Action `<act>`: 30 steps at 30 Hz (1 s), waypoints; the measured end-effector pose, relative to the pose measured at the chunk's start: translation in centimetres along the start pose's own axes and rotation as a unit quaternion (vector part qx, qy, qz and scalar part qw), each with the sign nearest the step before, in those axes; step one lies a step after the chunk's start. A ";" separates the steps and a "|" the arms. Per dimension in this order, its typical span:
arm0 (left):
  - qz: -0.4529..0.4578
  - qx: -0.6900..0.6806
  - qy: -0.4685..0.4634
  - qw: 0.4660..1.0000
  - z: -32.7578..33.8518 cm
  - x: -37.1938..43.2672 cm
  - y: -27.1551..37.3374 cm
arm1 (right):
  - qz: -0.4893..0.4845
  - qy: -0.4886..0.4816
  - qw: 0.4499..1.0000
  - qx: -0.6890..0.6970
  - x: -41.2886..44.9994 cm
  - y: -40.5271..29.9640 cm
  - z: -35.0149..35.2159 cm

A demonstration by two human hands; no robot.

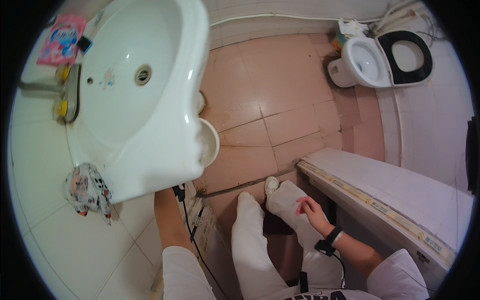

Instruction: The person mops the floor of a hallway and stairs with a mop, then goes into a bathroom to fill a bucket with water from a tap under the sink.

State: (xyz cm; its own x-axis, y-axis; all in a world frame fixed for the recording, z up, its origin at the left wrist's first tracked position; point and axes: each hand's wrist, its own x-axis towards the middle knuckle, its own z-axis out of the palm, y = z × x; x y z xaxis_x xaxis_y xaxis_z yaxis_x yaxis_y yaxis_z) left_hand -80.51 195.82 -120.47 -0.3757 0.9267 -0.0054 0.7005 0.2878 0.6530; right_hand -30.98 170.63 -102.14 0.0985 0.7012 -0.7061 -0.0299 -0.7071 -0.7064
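Note:
My left hand is out of view. The left forearm reaches up beneath the front edge of a white ceramic washbasin (157, 150), which hides the hand and whatever it may touch. My right hand (312, 210) hangs over my right thigh with loosely curled fingers and nothing in it. Part of a white bucket (210, 142) shows on the floor beside the basin. A patterned plastic bag (87, 189) hangs over the basin's near left corner. The basin's metal drain (143, 75) lies bare in its bowl.
A two-handle faucet (71, 93) and a pink package (62, 41) sit along the basin's back edge. At the far right stands a toilet (362, 63) with a black seat. A door (375, 202) stands on my right. A raised threshold (247, 183) crosses the tiled floor at my feet.

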 end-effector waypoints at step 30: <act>-0.345 -0.205 -0.679 0.614 -3.1 -46.5 21.9 | -0.148 0.476 0.859 0.119 -40.1 -3.8 -23.6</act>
State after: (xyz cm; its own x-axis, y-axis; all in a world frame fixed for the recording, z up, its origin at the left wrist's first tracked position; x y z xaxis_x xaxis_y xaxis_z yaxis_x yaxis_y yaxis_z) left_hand -49.57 158.31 -103.54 0.5511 0.0445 -0.8333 0.3419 0.8989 0.2741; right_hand -11.31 143.06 -69.98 0.9019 0.3752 -0.2141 -0.0549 -0.3922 -0.9183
